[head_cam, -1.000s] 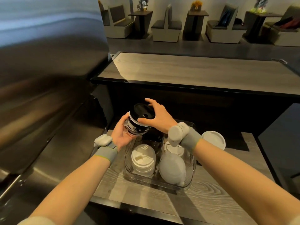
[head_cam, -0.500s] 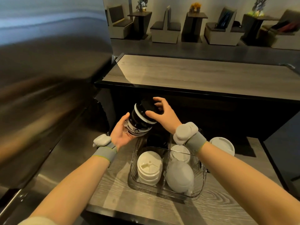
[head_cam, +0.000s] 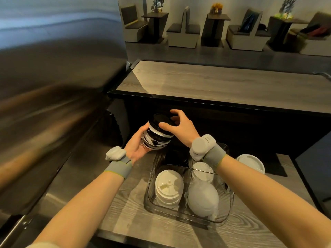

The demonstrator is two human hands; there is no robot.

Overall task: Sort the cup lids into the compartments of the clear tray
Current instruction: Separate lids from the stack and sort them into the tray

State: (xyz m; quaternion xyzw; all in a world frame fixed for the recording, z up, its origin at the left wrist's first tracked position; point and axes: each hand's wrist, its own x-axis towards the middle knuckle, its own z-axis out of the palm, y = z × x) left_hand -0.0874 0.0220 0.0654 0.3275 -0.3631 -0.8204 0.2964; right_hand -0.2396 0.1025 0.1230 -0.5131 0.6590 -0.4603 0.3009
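Note:
A stack of black and white cup lids (head_cam: 157, 137) is tilted in the air above the far left of the clear tray (head_cam: 148, 190). My left hand (head_cam: 137, 145) cups the stack from below. My right hand (head_cam: 180, 127) grips the top black lid (head_cam: 162, 120) with fingers spread around its rim. In the tray, white sip lids (head_cam: 168, 187) fill the near left compartment, frosted dome lids (head_cam: 203, 199) the near right, small white lids (head_cam: 202, 170) the far right, and dark lids (head_cam: 176, 157) the far left.
A loose white lid (head_cam: 250, 162) lies on the wooden counter (head_cam: 125, 212) right of the tray. A raised dark bar counter (head_cam: 215, 86) stands just behind. A steel appliance (head_cam: 44, 86) walls off the left side. Cafe tables and seats are far back.
The lid stack has tipped further toward the right and shifted slightly over the tray's far left. My right hand's fingers have moved around the top black lid. The camera view has shifted a little.

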